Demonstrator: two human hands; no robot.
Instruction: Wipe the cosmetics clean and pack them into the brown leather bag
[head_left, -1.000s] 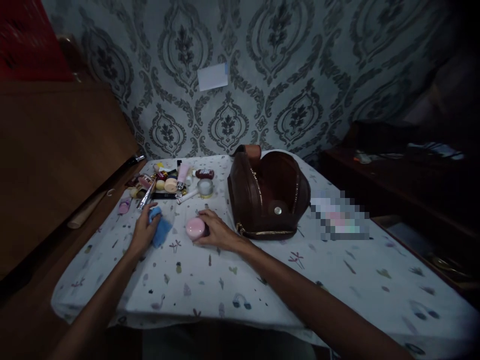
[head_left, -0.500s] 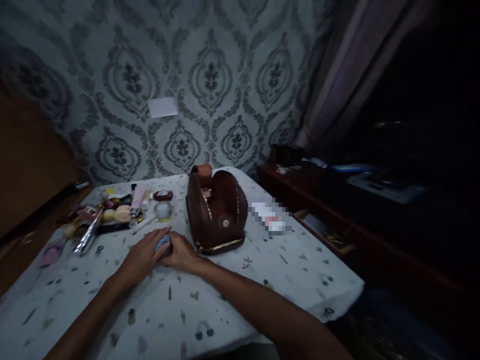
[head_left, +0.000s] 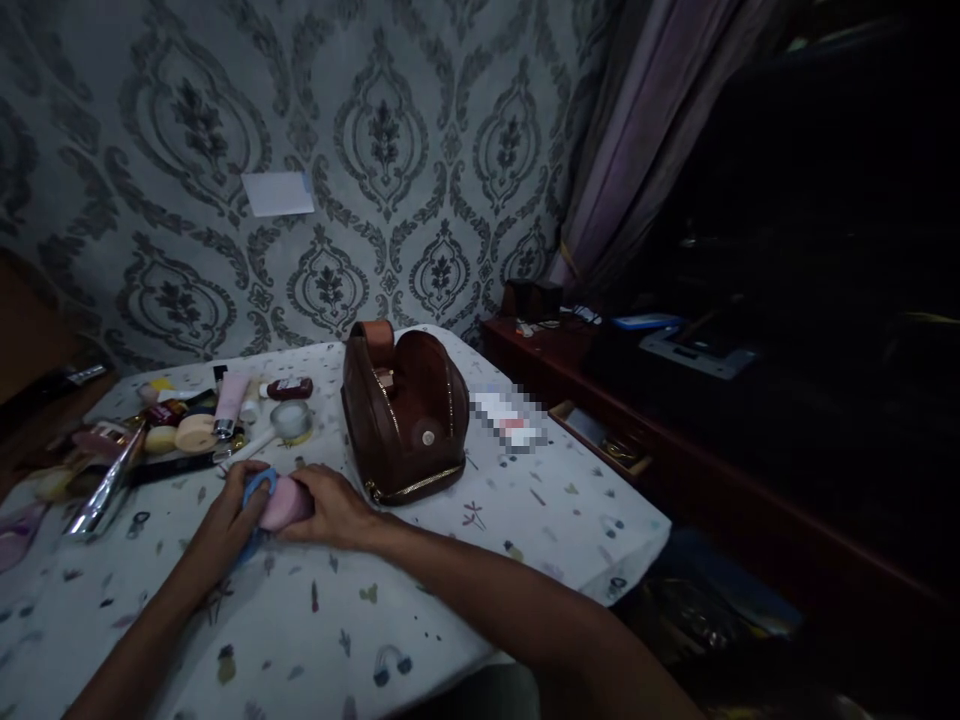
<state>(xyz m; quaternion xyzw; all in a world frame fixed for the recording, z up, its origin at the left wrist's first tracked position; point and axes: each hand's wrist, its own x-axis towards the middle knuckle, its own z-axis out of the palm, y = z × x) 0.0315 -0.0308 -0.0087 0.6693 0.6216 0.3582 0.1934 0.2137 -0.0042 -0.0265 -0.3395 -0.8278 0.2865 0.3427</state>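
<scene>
Damask wallpaper [head_left: 382, 130] rises behind a dimly lit desk [head_left: 315, 650] with a white, printed covering. Above its near part, a pink jar [head_left: 282, 504] sits between the person's two hands; whether it touches the desk cannot be told. The right hand [head_left: 337, 510] has its fingers clamped round one side, fingertips above and thumb below, while the left hand [head_left: 227, 515] pinches a blue rag [head_left: 256, 485] against the opposite side, so the jar lies right at both sets of fingers. Wiping the jar looks like the step in hand; more of it would call for a steady right grip and the rag worked round the surface. Just beyond lie a grey-topped jar [head_left: 291, 420], a pink squeeze tube [head_left: 231, 400], a dark red bottle [head_left: 291, 388] and, farther left, a shiny silver tube [head_left: 109, 490]. Right of these, apart from the hands, stands an unzipped brown handbag [head_left: 382, 455].
</scene>
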